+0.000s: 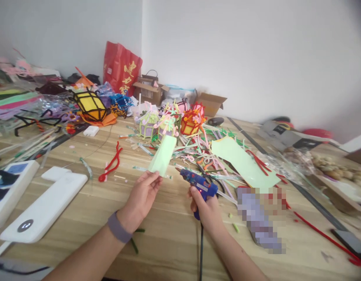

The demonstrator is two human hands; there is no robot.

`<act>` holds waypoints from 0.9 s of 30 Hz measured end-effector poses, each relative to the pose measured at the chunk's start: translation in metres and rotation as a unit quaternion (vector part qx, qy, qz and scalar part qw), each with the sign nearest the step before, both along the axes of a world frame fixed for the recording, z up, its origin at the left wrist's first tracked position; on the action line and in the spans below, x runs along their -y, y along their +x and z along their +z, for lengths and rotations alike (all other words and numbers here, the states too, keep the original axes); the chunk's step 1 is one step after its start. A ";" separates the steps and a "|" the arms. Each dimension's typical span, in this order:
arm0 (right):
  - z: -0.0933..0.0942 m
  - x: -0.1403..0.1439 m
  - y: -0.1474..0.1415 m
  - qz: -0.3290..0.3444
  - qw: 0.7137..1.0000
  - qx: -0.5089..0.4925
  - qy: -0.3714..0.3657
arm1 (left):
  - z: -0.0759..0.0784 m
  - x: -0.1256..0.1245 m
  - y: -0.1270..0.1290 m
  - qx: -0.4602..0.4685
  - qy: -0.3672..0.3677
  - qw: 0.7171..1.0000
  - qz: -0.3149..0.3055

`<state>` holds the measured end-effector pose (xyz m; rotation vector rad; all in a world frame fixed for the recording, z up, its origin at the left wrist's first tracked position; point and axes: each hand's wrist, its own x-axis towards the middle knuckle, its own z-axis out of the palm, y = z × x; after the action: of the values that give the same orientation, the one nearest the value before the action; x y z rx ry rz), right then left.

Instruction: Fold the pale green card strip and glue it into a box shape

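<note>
Wooden table [168, 234] under pipe cleaners [198, 152], lanterns [91, 104]

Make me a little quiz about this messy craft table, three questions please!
1. True or false: the right hand holds a blue glue gun.
2. What does the left hand hold? A) scissors B) a folded pale green sheet C) a pencil
3. What colour is the bent pipe cleaner lying left of the folded sheet?

Key: 1 true; 2 B; 3 red.

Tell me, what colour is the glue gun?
The glue gun is blue, seen in the head view.
</note>
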<state>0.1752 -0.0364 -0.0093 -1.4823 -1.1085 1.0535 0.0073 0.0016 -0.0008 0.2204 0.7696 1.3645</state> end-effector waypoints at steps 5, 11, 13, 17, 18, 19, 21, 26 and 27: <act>0.000 -0.006 0.008 0.069 0.961 -0.245 -0.107 | 0.008 -0.006 -0.009 0.026 -0.015 0.998 0.053; -0.005 -0.006 0.011 0.165 0.942 -0.232 -0.179 | 0.019 -0.007 -0.018 0.049 -0.008 0.996 0.079; -0.002 -0.001 0.011 0.206 0.959 -0.095 -0.169 | 0.021 -0.006 -0.019 0.053 -0.004 0.995 0.078; 0.017 0.002 0.028 0.202 0.956 0.144 -0.157 | 0.021 -0.007 -0.017 0.056 -0.010 0.996 0.067; 0.024 -0.003 0.037 0.190 0.952 0.182 -0.157 | 0.019 -0.007 -0.016 0.056 -0.017 0.996 0.064; 0.031 -0.010 0.049 0.169 0.947 0.230 -0.147 | 0.018 -0.007 -0.015 0.057 -0.023 0.996 0.061; 0.047 -0.031 0.076 0.103 0.932 0.329 -0.107 | 0.015 -0.008 -0.014 0.058 -0.027 0.997 0.052; 0.068 -0.096 0.140 0.029 0.859 0.503 -0.088 | 0.011 -0.007 -0.013 0.051 -0.030 0.998 0.037; 0.067 -0.106 0.150 0.028 0.845 0.526 -0.098 | 0.011 -0.006 -0.013 0.046 -0.035 0.998 0.037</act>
<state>0.3252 0.0699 0.0579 -2.2973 -1.8163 0.3060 -0.0058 0.0081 0.0100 0.0748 0.7524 1.4048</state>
